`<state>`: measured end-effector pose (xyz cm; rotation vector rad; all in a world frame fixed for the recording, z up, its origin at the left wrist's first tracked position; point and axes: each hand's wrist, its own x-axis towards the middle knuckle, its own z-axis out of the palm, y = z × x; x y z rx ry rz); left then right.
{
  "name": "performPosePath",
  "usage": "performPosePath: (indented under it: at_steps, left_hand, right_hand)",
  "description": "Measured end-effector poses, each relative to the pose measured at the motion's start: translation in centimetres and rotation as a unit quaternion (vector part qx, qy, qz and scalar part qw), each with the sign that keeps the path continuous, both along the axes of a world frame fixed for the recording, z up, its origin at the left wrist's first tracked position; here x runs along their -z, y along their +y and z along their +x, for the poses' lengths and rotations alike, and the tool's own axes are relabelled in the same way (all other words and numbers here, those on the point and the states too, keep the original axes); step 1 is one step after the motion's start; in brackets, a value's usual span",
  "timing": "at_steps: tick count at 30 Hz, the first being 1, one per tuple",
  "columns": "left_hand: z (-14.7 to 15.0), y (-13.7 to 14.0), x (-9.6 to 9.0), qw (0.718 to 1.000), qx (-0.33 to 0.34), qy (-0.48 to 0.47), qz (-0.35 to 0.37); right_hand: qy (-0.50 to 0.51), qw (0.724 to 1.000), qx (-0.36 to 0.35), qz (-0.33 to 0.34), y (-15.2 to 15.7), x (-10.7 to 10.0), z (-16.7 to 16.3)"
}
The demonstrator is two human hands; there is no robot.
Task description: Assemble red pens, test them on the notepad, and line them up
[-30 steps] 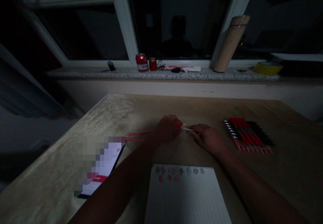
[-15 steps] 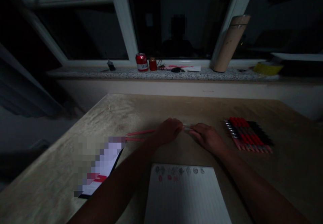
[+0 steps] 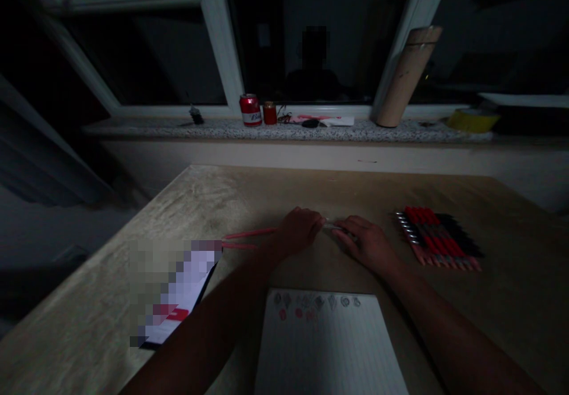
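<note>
Above the notepad my left hand (image 3: 302, 229) and my right hand (image 3: 362, 241) face each other, fingers closed. A thin, shiny pen (image 3: 331, 225) spans the small gap between them. My right fingers grip one end and my left fingertips pinch the other; most of it is hidden in the hands, and the light is dim. Two pink sticks, perhaps pens or refills (image 3: 240, 245), lie beside my left wrist. Below the hands rests a lined notepad (image 3: 329, 347) with a row of dark scribbles and a few red ones near its top edge.
Red and black pens (image 3: 433, 238) lie in a row on the right of the table (image 3: 355, 196). A phone (image 3: 186, 294) with a lit screen is left of my forearm. On the windowsill stand a red can (image 3: 251, 110), a wooden-looking cylinder (image 3: 406, 80) and yellow tape (image 3: 473, 121).
Both hands stay in nearly the same place, with slight finger shifts around the pen. The other objects have not moved.
</note>
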<state>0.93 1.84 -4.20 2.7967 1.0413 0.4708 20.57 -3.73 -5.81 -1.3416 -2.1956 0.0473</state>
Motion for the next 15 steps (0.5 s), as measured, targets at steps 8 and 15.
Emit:
performPosePath:
  at_steps: [8, 15]
  left_hand:
    - [-0.08, -0.09, 0.04, 0.999, -0.001, -0.039, -0.015]
    - [-0.16, -0.18, -0.15, 0.997, -0.026, -0.048, -0.049]
  right_hand:
    - [0.0, 1.0, 0.014, 0.012, -0.07, 0.01, -0.08]
    - [0.012, 0.999, 0.005, 0.041, 0.19, 0.55, 0.14]
